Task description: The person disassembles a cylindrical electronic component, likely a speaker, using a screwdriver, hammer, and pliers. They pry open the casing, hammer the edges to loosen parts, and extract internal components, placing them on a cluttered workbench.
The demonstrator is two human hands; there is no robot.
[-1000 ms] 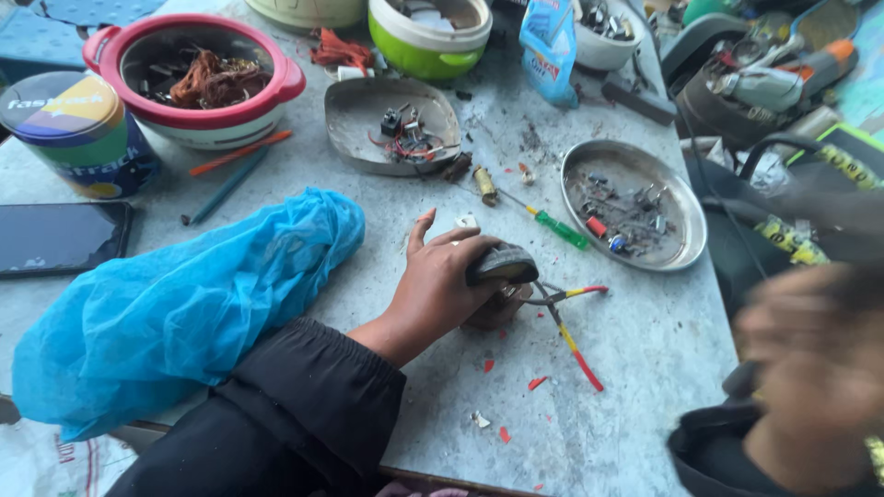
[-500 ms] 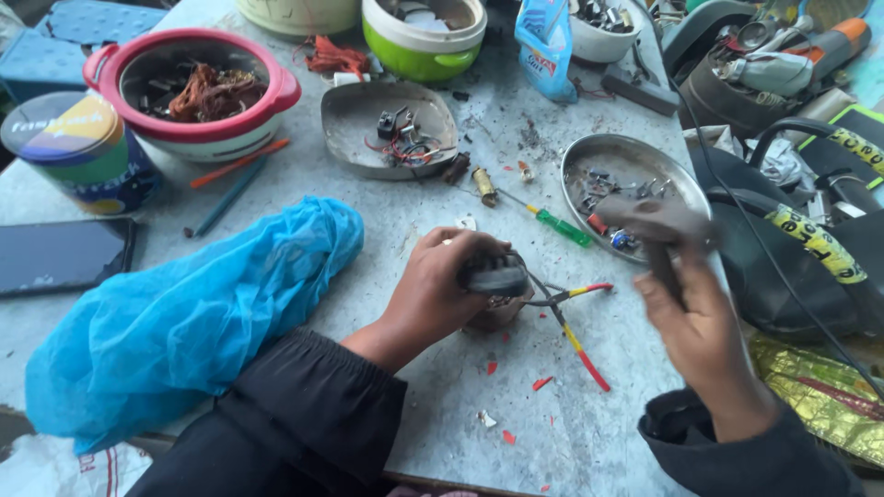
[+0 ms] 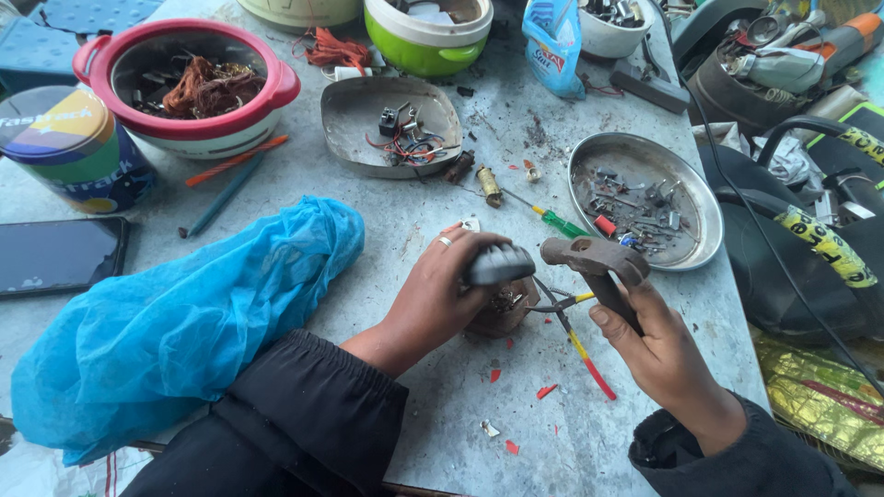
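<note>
My repair bench in a small workshop

I work at a scuffed grey table (image 3: 405, 212) crowded with salvage: a red-rimmed bowl (image 3: 189, 87) of tangled copper wire, a dented metal dish (image 3: 389, 124) of small switches and leads, and a round steel plate (image 3: 645, 198) of screws and bits. A green-handled screwdriver (image 3: 552, 219) and red-and-yellow pliers (image 3: 575, 340) lie among plastic chips, with power tools (image 3: 783, 55) and cables (image 3: 737, 193) heaped at my right.
</note>
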